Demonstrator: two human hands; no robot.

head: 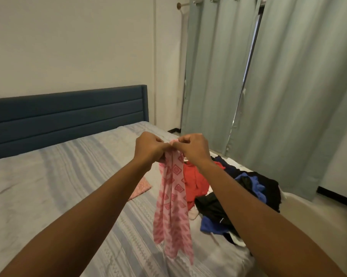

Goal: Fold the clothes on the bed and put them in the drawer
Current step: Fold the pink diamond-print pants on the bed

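Both forearms enter from the lower edge of the head view, bare, converging above the bed (49, 186). The left hand (148, 147) and right hand (192, 148) are held close together, fingers curled, each pinching the top edge of a pink patterned garment (172, 206). It hangs bunched and unfolded between the arms; whether its lower end touches the cover cannot be told. The bed has a grey striped cover. A pile of clothes (238, 188) lies on the bed's right side, beyond the right forearm: red, black and blue items tangled together. A small pink cloth (141, 187) lies flat on the cover, partly hidden behind the left forearm. A blue headboard (68, 112) stands against the wall; grey-green curtains (288, 86) hang at right.
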